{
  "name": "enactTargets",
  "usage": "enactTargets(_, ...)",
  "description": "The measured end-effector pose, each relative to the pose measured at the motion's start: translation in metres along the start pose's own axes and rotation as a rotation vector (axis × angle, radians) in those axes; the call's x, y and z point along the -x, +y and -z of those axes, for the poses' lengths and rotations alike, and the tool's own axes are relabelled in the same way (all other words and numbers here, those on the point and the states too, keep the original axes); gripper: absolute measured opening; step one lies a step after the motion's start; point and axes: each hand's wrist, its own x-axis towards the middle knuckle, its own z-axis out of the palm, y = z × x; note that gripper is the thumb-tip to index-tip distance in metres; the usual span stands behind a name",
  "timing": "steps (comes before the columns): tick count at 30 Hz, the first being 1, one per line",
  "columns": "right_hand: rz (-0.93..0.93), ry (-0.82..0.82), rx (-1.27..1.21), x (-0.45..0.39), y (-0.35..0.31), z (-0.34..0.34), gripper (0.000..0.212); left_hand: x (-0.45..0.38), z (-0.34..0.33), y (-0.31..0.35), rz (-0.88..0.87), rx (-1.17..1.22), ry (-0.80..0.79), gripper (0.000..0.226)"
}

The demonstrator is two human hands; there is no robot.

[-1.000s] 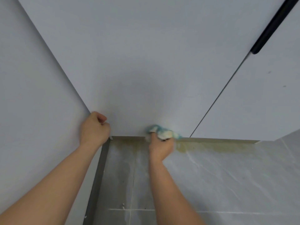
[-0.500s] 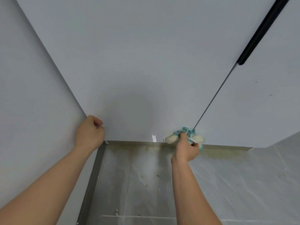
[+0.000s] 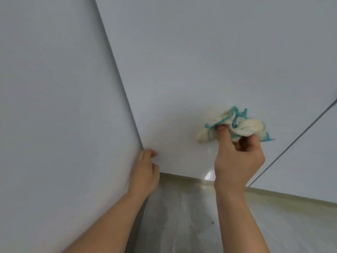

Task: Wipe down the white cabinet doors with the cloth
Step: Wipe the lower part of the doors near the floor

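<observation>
- Since the earlier frames, the cloth (image 3: 235, 125) is being carried upward off the bottom edge of the cabinet door (image 3: 191, 70), and is now being held partway up the lower panel.
- It is being gripped by the right hand (image 3: 238, 157), whose thumb and curled fingers are being closed round the bunched fabric.
- Soft, light and limp handling is being judged likely for the cloth, so a bunched grip in its middle, with loose folds left to meet the surface, is being favoured.
- It is being kept just above and beyond the right hand's fingertips, against the door face, near the seam with the neighbouring door (image 3: 310, 152) on the right.
- The door's left edge, low down near the corner, is being held by the left hand (image 3: 145, 172), its fingers curled round it to steady the panel.
- Pale tiled flooring (image 3: 182, 216) is being seen below.
</observation>
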Motion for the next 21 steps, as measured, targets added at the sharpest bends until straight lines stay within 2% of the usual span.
enactTargets(2,0.223,-0.075,0.084,-0.001,-0.019,-0.014,0.028,0.004,-0.002,-0.008,0.006,-0.040,-0.083,0.042)
enactTargets(6,0.679,-0.176,0.430,0.009,-0.012,-0.039,0.042,0.008,-0.008,-0.015,0.052,-0.014,-0.148,0.050)
enactTargets(9,0.922,-0.170,0.572,0.016,0.002,-0.056,0.039,0.013,-0.008,-0.018,0.200,0.057,-0.262,0.052)
enactTargets(11,1.019,-0.192,0.659,0.022,0.022,-0.056,0.032,0.018,-0.011,-0.029,0.266,-0.002,-0.427,0.055)
enactTargets(13,1.024,-0.285,0.748,0.029,0.054,-0.039,0.026,0.027,-0.012,-0.042,0.314,-0.064,-0.570,0.060)
enactTargets(15,0.878,-0.382,0.884,0.036,0.094,-0.006,0.042,0.031,-0.014,-0.048,0.356,-0.080,-0.572,0.057)
enactTargets(17,0.652,-0.463,0.933,0.036,0.120,0.023,0.063,0.030,-0.017,-0.046,0.399,-0.012,-0.440,0.045)
enactTargets(18,0.577,-0.481,0.939,0.033,0.123,0.028,0.062,0.024,-0.020,-0.042,0.431,0.065,-0.342,0.040)
enactTargets(19,0.534,-0.475,0.954,0.031,0.121,0.029,0.059,0.020,-0.023,-0.039,0.455,0.148,-0.250,0.036)
enactTargets(21,0.609,-0.431,0.930,0.028,0.106,0.015,0.054,0.016,-0.026,-0.036,0.526,0.314,-0.127,0.033)
